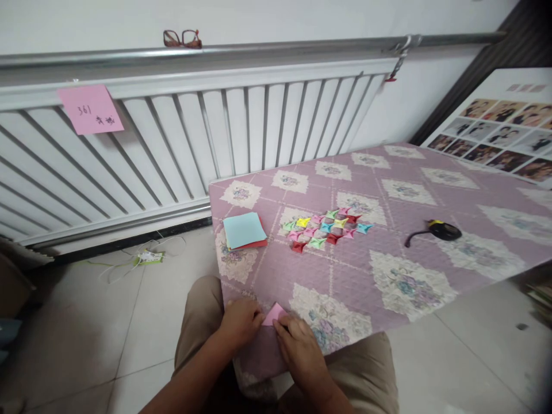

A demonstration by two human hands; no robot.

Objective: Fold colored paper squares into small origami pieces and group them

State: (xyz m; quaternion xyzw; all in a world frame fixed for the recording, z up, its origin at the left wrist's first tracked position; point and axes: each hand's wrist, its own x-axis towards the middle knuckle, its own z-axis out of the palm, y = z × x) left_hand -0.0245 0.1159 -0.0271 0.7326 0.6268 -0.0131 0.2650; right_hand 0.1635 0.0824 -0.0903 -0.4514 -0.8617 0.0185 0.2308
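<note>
Pink square paper note (pixel 91 110) taped on white metal radiator (pixel 259 121), far L; reads "361" in black w/ handwritten characters below, can't make those out. Stack of square colored paper (pixel 245 231), light blue on top, red edge showing, sits nr L edge of worktop w/ purple floral cloth (pixel 276 276). Left hand (pixel 242 322): fingers together, tips at L corner of small folded pink paper triangle (pixel 275 315), which lies nr the front edge, point facing away from person. Right hand (pixel 299 345): thumb & fingers bent close together on triangle's R side. Folded multicolor paper pieces (pixel 325 227) grouped beyond. Bare cloth btwn them and black item w/ yellow mark (pixel 445 230) to R; no legible brand.
</note>
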